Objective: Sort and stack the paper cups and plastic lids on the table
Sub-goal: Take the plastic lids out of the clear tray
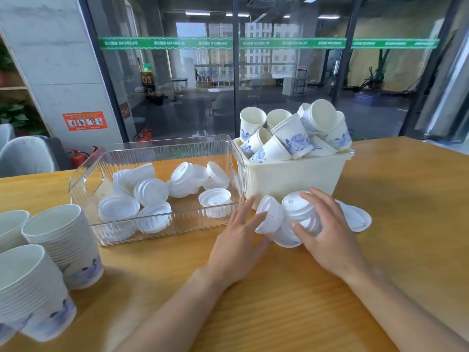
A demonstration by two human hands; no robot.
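A loose pile of white plastic lids (286, 235) lies on the wooden table in front of the cream bin. My right hand (327, 229) is curled over the top of one stack of lids (299, 209). My left hand (241, 227) touches a tilted lid stack (269, 217) with straight fingers. More flat lids (355, 217) lie to the right behind my right hand. The cream bin (291, 174) is heaped with loose blue-flowered paper cups (294, 138). The clear bin (88, 174) holds several short stacks of lids (152, 191).
Three tall nested stacks of paper cups (63, 240) stand at the table's left front edge. A glass wall rises behind the table. Bare wooden table top (406, 199) stretches to the right of the cream bin and toward me.
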